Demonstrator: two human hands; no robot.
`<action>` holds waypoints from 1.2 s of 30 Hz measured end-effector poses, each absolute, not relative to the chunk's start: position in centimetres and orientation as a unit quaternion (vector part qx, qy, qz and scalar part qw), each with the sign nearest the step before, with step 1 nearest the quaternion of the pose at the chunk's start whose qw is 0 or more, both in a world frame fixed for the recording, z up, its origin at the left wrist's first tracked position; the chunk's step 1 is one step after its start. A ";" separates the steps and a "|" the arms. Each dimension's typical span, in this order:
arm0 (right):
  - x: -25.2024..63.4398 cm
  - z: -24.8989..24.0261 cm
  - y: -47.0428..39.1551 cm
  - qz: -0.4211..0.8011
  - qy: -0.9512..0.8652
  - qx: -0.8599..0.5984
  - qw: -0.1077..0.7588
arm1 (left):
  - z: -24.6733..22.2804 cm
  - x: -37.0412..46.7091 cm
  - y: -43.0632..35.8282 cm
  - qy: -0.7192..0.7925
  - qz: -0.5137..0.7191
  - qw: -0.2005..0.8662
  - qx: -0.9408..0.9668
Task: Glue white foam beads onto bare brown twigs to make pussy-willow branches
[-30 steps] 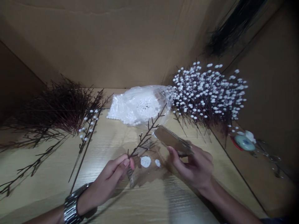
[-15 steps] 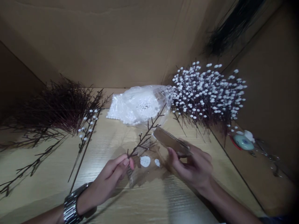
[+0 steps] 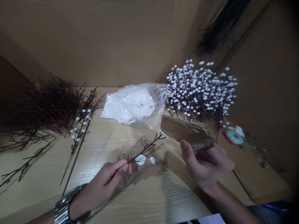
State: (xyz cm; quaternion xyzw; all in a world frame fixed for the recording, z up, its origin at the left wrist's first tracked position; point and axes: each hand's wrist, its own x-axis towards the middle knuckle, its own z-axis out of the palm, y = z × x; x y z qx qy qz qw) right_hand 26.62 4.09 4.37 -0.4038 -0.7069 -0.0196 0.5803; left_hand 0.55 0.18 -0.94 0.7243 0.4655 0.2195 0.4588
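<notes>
My left hand (image 3: 112,177) pinches the stem of a dark brown artificial twig (image 3: 149,146) that slants up to the right. In my right hand (image 3: 207,168) is a flat piece of cardboard (image 3: 184,130), gripped along its near edge. A little white substance shows at the cardboard's left corner, close to the twig's tips. Beneath the twig, a brownish sheet (image 3: 147,174) lies on the table with two white blobs, the larger blob (image 3: 140,160) beside the smaller blob (image 3: 152,160).
A clear plastic bag (image 3: 130,105) of white beads lies behind my hands. Bare twigs (image 3: 46,109) are heaped at the left, near a white-tipped twig (image 3: 80,124). White-tipped twigs (image 3: 201,90) bunch at the right. A greenish rounded object (image 3: 233,137) lies beyond.
The cardboard has moved right, turning more of its flat face to view. The twig's tip has swung lower and to the right. My view has shifted slightly.
</notes>
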 end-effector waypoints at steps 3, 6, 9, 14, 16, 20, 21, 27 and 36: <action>26.6 4.5 4.1 -0.016 -0.705 -0.417 0.573 | -1.2 0.5 0.1 0.468 0.222 0.444 0.731; 26.5 4.5 4.2 -0.003 -0.706 -0.421 0.570 | -1.3 0.4 0.1 0.467 0.221 0.438 0.736; 26.4 4.5 4.3 0.012 -0.711 -0.422 0.562 | -1.2 0.4 0.1 0.464 0.220 0.438 0.738; 26.4 4.6 4.3 0.012 -0.716 -0.417 0.560 | -1.1 0.5 0.2 0.469 0.206 0.446 0.734; 26.4 4.6 4.4 0.014 -0.721 -0.413 0.556 | -1.0 0.5 0.2 0.473 0.198 0.447 0.733; 26.4 4.6 4.3 0.019 -0.727 -0.410 0.551 | -1.0 0.5 0.2 0.469 0.196 0.450 0.734; 26.5 4.6 4.3 0.015 -0.724 -0.412 0.554 | -1.1 0.5 0.2 0.470 0.196 0.448 0.735; 26.7 4.6 4.3 -0.008 -0.714 -0.414 0.565 | -1.2 0.5 0.1 0.476 0.198 0.434 0.739; 26.7 4.7 4.4 0.016 -0.729 -0.401 0.554 | -1.0 0.5 0.2 0.476 0.195 0.441 0.735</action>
